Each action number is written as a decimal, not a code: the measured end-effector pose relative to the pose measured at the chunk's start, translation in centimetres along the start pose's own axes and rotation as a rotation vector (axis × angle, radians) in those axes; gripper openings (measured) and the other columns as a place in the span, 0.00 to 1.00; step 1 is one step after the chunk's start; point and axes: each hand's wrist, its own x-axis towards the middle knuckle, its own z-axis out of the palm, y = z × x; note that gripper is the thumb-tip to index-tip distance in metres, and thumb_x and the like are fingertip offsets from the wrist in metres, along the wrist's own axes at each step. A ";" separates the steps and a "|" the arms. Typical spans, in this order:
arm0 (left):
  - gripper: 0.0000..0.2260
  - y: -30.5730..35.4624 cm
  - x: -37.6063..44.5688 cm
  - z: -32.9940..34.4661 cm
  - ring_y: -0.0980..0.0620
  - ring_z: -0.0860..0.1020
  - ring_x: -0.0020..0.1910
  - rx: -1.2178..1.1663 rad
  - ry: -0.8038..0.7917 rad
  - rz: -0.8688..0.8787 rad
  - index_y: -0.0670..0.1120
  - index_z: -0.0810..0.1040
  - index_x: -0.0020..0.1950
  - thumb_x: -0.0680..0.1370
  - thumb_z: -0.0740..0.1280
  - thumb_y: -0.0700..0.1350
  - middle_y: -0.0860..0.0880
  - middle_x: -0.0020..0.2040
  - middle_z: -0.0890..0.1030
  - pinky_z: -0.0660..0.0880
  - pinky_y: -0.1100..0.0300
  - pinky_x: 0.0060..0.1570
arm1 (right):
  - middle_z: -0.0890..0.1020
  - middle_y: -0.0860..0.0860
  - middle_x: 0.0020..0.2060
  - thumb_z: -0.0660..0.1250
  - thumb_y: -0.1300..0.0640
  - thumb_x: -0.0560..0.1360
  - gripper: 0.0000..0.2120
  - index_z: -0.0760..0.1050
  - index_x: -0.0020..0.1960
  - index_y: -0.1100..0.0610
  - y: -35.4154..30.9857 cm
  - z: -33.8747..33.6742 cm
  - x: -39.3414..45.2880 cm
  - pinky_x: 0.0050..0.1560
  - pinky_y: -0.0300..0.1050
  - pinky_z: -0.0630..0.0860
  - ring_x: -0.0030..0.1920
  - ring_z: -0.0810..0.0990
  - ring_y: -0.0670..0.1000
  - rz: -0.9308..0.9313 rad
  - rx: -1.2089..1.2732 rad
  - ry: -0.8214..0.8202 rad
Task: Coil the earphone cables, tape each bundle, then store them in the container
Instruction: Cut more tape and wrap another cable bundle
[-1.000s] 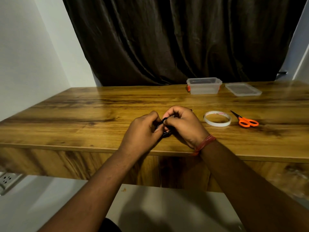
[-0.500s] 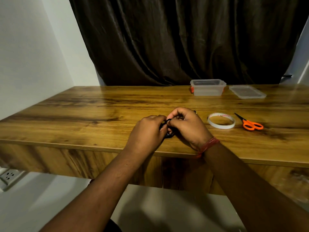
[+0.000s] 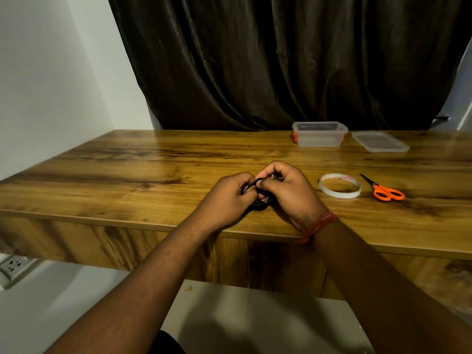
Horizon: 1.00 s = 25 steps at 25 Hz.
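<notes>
Two hands [image 3: 229, 198] [image 3: 288, 192], one cable bundle [image 3: 259, 204]

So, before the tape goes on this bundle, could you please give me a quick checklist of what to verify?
1. Black earphone cable held by both the left hand and right hand: ok.
2. Coil finished, no loose end: cannot tell, fingers hide it.
3. Tape roll lying beside the right hand: ok.
4. Orange scissors next to the tape: ok.
5. Container open, lid off beside it: ok.
6. A hand free for the tape: not ok.
</notes>
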 end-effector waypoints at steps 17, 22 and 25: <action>0.05 -1.0 0.6 -1.4 0.61 0.64 0.20 -0.822 -0.107 -0.222 0.44 0.76 0.49 0.79 0.63 0.35 0.51 0.34 0.82 0.66 0.65 0.23 | 0.81 0.61 0.43 0.67 0.68 0.74 0.08 0.76 0.41 0.56 -0.6 -0.2 -0.4 0.42 0.51 0.79 0.40 0.82 0.53 0.003 0.048 0.014; 0.05 -1.1 0.6 -1.2 0.60 0.68 0.22 -0.773 -0.075 -0.219 0.45 0.77 0.46 0.79 0.65 0.37 0.50 0.36 0.83 0.66 0.65 0.22 | 0.81 0.67 0.47 0.68 0.68 0.74 0.06 0.76 0.43 0.58 -0.4 0.0 -0.3 0.47 0.56 0.80 0.42 0.82 0.56 -0.002 0.028 0.007; 0.06 -1.2 0.6 -1.1 0.58 0.70 0.24 -0.765 -0.024 -0.230 0.45 0.78 0.44 0.78 0.67 0.35 0.49 0.36 0.83 0.66 0.65 0.21 | 0.82 0.62 0.42 0.68 0.69 0.75 0.06 0.76 0.45 0.59 -0.4 0.0 -0.3 0.47 0.53 0.81 0.41 0.83 0.54 0.004 0.034 -0.006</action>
